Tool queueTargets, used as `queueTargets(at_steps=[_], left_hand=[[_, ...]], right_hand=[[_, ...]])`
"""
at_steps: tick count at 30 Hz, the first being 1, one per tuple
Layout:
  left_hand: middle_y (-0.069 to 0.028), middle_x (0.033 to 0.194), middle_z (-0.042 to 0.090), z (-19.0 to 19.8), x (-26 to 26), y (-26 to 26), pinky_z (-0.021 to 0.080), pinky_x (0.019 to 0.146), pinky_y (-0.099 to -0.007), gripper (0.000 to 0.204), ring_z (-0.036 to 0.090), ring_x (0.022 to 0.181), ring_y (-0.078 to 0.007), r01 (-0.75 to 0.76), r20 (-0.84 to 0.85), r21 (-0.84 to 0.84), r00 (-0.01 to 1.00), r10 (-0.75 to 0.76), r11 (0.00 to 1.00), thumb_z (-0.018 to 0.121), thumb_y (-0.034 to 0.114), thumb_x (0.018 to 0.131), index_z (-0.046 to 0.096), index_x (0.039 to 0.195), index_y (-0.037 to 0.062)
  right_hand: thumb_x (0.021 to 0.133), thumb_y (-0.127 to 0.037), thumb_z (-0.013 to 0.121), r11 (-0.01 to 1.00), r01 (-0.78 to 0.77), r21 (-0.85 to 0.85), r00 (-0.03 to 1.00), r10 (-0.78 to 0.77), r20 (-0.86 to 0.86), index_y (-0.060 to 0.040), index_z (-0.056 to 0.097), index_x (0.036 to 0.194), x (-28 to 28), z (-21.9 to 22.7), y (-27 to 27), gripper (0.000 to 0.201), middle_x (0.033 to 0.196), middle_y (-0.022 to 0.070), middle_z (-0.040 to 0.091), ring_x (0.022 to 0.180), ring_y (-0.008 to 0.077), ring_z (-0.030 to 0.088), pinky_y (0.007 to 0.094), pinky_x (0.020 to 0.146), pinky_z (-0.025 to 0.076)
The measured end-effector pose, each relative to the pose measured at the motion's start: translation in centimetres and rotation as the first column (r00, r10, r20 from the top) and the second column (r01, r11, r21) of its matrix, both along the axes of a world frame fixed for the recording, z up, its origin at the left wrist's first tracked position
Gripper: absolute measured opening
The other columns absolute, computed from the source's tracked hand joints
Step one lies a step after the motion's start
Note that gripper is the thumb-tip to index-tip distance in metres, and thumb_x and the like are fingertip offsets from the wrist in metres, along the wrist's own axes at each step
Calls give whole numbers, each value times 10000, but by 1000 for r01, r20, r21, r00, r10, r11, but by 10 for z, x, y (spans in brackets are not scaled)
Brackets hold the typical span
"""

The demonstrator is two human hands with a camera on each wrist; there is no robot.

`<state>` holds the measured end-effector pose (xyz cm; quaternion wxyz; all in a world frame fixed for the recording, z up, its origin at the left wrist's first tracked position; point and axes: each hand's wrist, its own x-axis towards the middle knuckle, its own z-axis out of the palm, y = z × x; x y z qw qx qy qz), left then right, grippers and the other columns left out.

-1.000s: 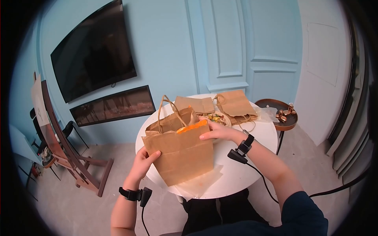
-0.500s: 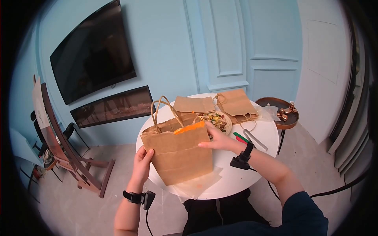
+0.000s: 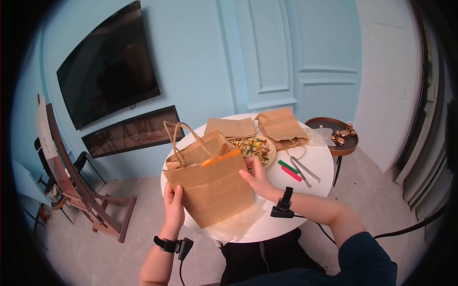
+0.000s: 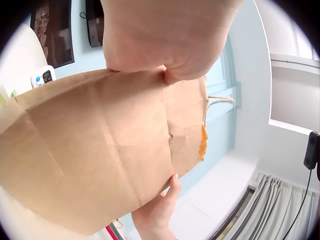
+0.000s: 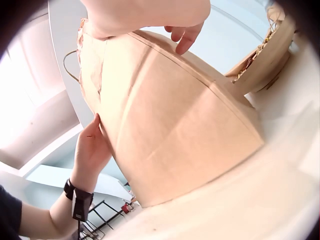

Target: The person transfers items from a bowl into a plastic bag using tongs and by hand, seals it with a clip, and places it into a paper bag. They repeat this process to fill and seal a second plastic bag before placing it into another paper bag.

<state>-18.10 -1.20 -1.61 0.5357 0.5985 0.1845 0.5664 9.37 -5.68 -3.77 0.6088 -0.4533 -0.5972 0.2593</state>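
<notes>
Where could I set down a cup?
Front right of the white table looks bare, right of the thin sheet; so does a narrow strip right of the grey tongs. Crowded: behind the held paper bag, with food and a folded bag.

No legible text, digits on the white device (image 4: 43, 76) too small
</notes>
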Motion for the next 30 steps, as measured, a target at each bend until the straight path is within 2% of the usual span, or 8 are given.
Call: queueTargets(at_steps=[5,9,11,15,19,22,24,30], left_hand=[[-50,1235,543,0,2,-4,365,997,-293,329,486,1148,-127,34,29,-8,999,-34,999,480,169,971,447,1270,38],[-49,1219,554,5,2,-6,370,983,-289,327,496,1131,-125,10,45,-3,999,-10,1000,491,165,965,451,1264,39],[-47,1213,559,3,0,-4,375,973,-286,315,501,1125,-124,7,51,-1,999,-7,1000,496,163,963,458,1250,38],[-59,1138,605,-7,-2,7,393,933,-280,329,548,1054,-128,-4,50,-27,999,6,1000,497,138,959,414,1270,71],[-82,1039,647,8,9,-7,411,897,-282,401,576,993,-128,-180,43,12,983,179,984,484,63,945,347,1322,82],[-115,1093,626,21,8,-17,409,917,-294,471,563,1043,-142,-226,-20,72,973,228,971,454,12,929,306,1371,84],[-120,1144,601,14,5,-9,404,918,-292,524,549,1071,-146,-209,-13,115,977,212,971,473,16,919,280,1399,102],[-121,1221,558,37,20,-29,416,922,-296,564,529,1107,-150,-194,90,163,979,182,967,568,17,866,337,1375,97]], right_hand=[[898,-223,599,976,-177,128,977,159,144,-1,465,1166,-11,6,-9,373,974,71,560,931,139,547,284,832,454],[886,-178,611,962,-267,65,943,274,-190,-19,495,1105,-5,29,-2,295,1152,89,547,1037,160,527,297,881,433],[881,-177,618,939,-3,343,981,-63,181,-19,460,1168,5,34,8,364,1209,92,525,1095,178,506,307,922,408],[895,-180,605,967,-249,50,967,251,-37,-34,309,1354,7,42,12,566,1210,97,524,1117,174,500,309,928,399],[907,-146,580,986,-144,-83,985,135,-106,-58,275,1398,9,40,20,584,1256,112,507,1172,165,482,310,932,394],[898,-88,567,993,-114,41,992,116,-56,-76,303,1406,1,42,13,572,1167,86,535,1122,158,505,297,896,404],[872,-50,576,954,-79,290,957,-9,291,-76,366,1383,-3,43,7,554,1087,64,548,1009,163,520,281,886,402],[845,-35,583,966,-143,217,958,80,275,-93,527,1258,-3,23,8,421,1146,81,538,1000,176,514,280,952,372]])
